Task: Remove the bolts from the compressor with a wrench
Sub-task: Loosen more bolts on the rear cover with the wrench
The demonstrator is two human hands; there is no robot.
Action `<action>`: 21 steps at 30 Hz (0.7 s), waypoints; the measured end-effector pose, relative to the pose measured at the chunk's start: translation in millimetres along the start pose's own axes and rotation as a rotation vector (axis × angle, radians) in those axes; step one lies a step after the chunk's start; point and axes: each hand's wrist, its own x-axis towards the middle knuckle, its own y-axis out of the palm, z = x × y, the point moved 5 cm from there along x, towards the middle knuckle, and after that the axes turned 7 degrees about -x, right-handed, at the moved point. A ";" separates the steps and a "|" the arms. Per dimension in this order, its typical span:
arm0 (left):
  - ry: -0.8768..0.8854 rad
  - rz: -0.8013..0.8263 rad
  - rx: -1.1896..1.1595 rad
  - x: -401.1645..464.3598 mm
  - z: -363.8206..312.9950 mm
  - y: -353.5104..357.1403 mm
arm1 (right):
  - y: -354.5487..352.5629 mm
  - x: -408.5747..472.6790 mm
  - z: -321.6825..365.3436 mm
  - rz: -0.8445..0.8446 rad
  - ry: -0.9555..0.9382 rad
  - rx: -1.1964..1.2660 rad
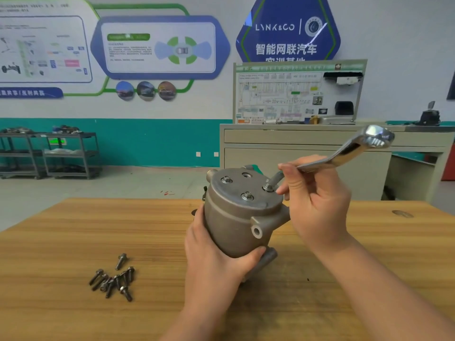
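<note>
Workshop interior: white wall with information posters [157, 46] above a teal band, metal shelving [49, 153] at 9 o'clock, grey cabinet [307, 146] carrying a wiring-diagram board [298, 92] at 1 o'clock. Wooden bench [73, 230] across the foreground.

Compressor [242, 212] at bench centre, grey cast metal, tilted with its round end cover facing up and toward the camera. Two bolts [247, 196] seated in the cover; one open bolt hole at the cover's 12 o'clock.

Left hand [214, 262] at the compressor's 7 o'clock, grip clamped on the body, fingers behind its left flank and thumb across its lower front.

Right hand [317, 200] at the compressor's 3 o'clock, grip clamped on the shank of a wrench [344, 153], fingers curled round it. Near end of wrench set on a third bolt [268, 187] at the cover's 3 o'clock edge; far end raised toward 1 o'clock.

Loose bolts [113, 281] in a pile on the bench at 8 o'clock from the compressor, well apart from it, one lying just beyond the pile.
</note>
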 end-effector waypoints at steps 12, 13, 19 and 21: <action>-0.023 0.005 -0.061 -7.5 -9.0 4.5 | 10.2 -12.3 26.2 0.102 -0.294 -0.159; -0.026 -0.006 -0.079 -8.1 -9.7 4.5 | 9.8 -13.6 26.1 0.092 -0.297 -0.150; -0.039 -0.004 -0.109 -9.2 -6.4 7.9 | 8.4 -19.6 23.6 -0.006 -0.290 -0.141; -0.047 0.014 -0.134 -7.4 -2.2 9.3 | 6.8 -22.6 17.3 -0.034 -0.232 -0.109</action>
